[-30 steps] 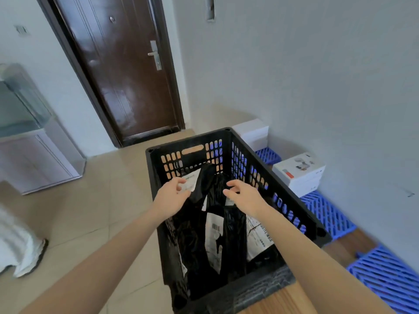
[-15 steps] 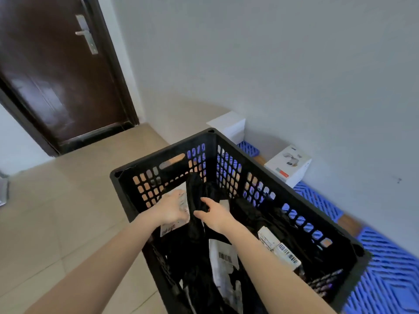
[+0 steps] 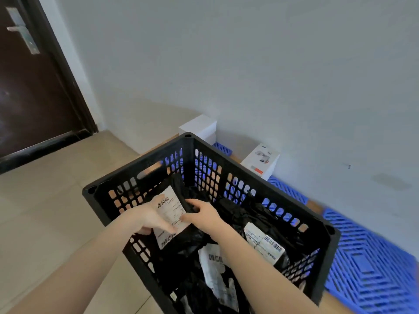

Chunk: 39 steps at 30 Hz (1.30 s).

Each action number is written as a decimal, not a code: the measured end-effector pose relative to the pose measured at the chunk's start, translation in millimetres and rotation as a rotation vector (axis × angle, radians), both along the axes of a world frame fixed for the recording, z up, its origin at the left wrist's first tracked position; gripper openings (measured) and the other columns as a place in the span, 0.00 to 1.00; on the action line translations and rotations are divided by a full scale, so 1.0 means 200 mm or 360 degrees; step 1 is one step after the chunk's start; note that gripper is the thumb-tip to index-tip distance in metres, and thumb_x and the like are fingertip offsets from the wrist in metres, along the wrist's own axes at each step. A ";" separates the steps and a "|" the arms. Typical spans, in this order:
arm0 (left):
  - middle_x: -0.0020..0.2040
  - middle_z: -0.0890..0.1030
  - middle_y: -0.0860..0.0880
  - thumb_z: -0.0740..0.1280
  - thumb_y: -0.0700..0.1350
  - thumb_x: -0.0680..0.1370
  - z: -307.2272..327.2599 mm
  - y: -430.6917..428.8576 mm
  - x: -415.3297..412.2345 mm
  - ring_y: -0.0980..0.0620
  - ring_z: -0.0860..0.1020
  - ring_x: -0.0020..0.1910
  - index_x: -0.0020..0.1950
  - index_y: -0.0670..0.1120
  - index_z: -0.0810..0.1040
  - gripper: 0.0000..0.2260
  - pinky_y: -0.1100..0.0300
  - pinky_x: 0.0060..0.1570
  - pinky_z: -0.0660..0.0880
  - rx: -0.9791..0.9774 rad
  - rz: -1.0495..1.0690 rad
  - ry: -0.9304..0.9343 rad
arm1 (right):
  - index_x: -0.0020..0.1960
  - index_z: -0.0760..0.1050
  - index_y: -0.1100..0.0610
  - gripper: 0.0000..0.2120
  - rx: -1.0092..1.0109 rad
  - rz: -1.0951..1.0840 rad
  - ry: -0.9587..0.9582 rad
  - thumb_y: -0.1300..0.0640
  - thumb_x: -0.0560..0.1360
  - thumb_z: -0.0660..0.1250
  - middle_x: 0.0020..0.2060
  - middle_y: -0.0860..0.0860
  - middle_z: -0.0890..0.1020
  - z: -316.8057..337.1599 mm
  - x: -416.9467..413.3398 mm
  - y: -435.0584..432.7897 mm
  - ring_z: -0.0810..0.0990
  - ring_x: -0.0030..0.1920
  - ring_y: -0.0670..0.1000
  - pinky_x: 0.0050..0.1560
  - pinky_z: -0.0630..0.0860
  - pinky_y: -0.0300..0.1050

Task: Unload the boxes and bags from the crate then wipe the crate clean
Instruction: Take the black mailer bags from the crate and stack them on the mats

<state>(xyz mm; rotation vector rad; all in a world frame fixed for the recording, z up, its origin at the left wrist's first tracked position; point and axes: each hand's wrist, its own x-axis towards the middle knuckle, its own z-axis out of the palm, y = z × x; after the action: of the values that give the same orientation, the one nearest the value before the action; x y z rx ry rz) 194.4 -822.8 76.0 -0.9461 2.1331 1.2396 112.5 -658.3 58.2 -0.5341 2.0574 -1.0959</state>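
A black slatted plastic crate [image 3: 145, 165] stands in front of me, filled with several black mailer bags bearing white barcode labels. Both hands are inside it, at its far left part. My left hand [image 3: 148, 219] holds the left edge of a black bag with a white label [image 3: 172, 210], fingers lying across the label. My right hand [image 3: 201, 215] grips the same bag's right edge, fingers curled round the black plastic. Another labelled bag [image 3: 264, 244] lies at the crate's right, and a third labelled bag [image 3: 214, 266] near the middle.
A white box [image 3: 200, 129] stands behind the crate's far corner, and a white printed box [image 3: 260, 160] sits by the grey wall. Blue plastic floor grids [image 3: 367, 264] lie to the right. A dark brown door [image 3: 27, 91] is at the left, beyond tan tiles.
The view has swung right and closer to the crate. Both hands have closed on the labelled black bag and raised it a little at the crate's far left.
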 end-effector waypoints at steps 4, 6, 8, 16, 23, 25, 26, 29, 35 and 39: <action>0.70 0.68 0.49 0.81 0.39 0.64 0.08 0.14 0.00 0.50 0.68 0.62 0.80 0.53 0.49 0.54 0.55 0.57 0.73 -0.0108 0.0059 0.0246 | 0.67 0.74 0.48 0.24 -0.0139 -0.0125 0.0093 0.55 0.72 0.71 0.53 0.43 0.78 0.12 -0.02 0.16 0.73 0.53 0.44 0.52 0.69 0.38; 0.71 0.68 0.46 0.82 0.41 0.63 0.13 0.23 0.00 0.48 0.68 0.66 0.78 0.49 0.55 0.51 0.52 0.64 0.70 -0.0320 0.0065 0.0445 | 0.66 0.75 0.49 0.23 -0.0226 -0.0183 0.0181 0.56 0.72 0.71 0.56 0.47 0.80 0.19 -0.03 0.27 0.75 0.52 0.44 0.52 0.71 0.38; 0.71 0.69 0.45 0.83 0.43 0.62 0.18 0.35 0.00 0.45 0.68 0.69 0.76 0.49 0.61 0.48 0.47 0.68 0.67 -0.0382 0.0130 0.0663 | 0.66 0.75 0.50 0.23 -0.0307 -0.0266 0.0236 0.56 0.72 0.71 0.56 0.49 0.81 0.25 -0.03 0.39 0.78 0.53 0.47 0.55 0.75 0.41; 0.61 0.75 0.51 0.82 0.46 0.63 0.42 0.94 -0.12 0.56 0.76 0.52 0.70 0.56 0.68 0.40 0.59 0.49 0.72 -0.0298 0.0274 0.1380 | 0.62 0.77 0.49 0.18 -0.0722 -0.0692 0.0307 0.57 0.73 0.69 0.51 0.45 0.80 0.51 -0.10 0.99 0.79 0.50 0.45 0.50 0.78 0.37; 0.61 0.74 0.60 0.80 0.45 0.67 0.54 1.53 -0.40 0.57 0.75 0.58 0.67 0.62 0.70 0.34 0.54 0.57 0.75 -0.0024 -0.0032 0.1607 | 0.59 0.78 0.49 0.14 -0.0951 -0.1097 0.0386 0.59 0.74 0.68 0.51 0.46 0.81 0.60 -0.17 1.64 0.82 0.43 0.38 0.41 0.78 0.33; 0.63 0.72 0.58 0.80 0.45 0.67 0.52 1.70 -0.49 0.54 0.74 0.60 0.67 0.62 0.70 0.34 0.54 0.58 0.74 0.0004 -0.0147 0.1584 | 0.64 0.76 0.51 0.18 -0.0887 -0.1213 0.0382 0.57 0.74 0.68 0.58 0.51 0.78 0.58 -0.20 1.82 0.82 0.50 0.47 0.52 0.80 0.44; 0.63 0.71 0.59 0.80 0.46 0.67 0.51 1.78 -0.54 0.54 0.72 0.61 0.67 0.61 0.69 0.34 0.56 0.57 0.73 0.0005 -0.0201 0.1568 | 0.65 0.75 0.51 0.19 -0.0863 -0.1274 0.0373 0.57 0.74 0.69 0.59 0.52 0.77 0.56 -0.21 1.90 0.82 0.53 0.50 0.55 0.80 0.49; 0.62 0.70 0.59 0.80 0.45 0.67 0.44 2.01 -0.66 0.53 0.73 0.59 0.68 0.60 0.68 0.34 0.56 0.54 0.75 0.0042 -0.0334 0.1475 | 0.64 0.76 0.51 0.18 -0.0838 -0.1413 0.0348 0.57 0.75 0.68 0.57 0.50 0.80 0.48 -0.24 2.11 0.82 0.53 0.51 0.54 0.81 0.50; 0.62 0.71 0.56 0.79 0.40 0.67 0.13 2.31 -0.86 0.54 0.71 0.60 0.69 0.57 0.68 0.35 0.57 0.54 0.74 0.0116 -0.0464 0.1241 | 0.65 0.74 0.50 0.18 -0.0610 -0.1607 0.0216 0.59 0.76 0.67 0.56 0.48 0.81 0.19 -0.33 2.36 0.79 0.57 0.50 0.58 0.78 0.52; 0.66 0.72 0.53 0.79 0.39 0.67 -0.11 2.38 -1.00 0.53 0.71 0.62 0.69 0.55 0.70 0.34 0.56 0.57 0.74 0.0054 -0.0517 0.1075 | 0.68 0.72 0.52 0.19 -0.0394 -0.1603 0.0092 0.59 0.78 0.66 0.58 0.48 0.80 -0.03 -0.43 2.41 0.78 0.59 0.49 0.60 0.77 0.50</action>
<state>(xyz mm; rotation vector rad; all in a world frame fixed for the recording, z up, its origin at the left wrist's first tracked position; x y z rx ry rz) -4.7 -347.5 53.1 -0.1356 2.6097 1.5572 25.6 -175.4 51.2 0.4513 2.2760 -1.9164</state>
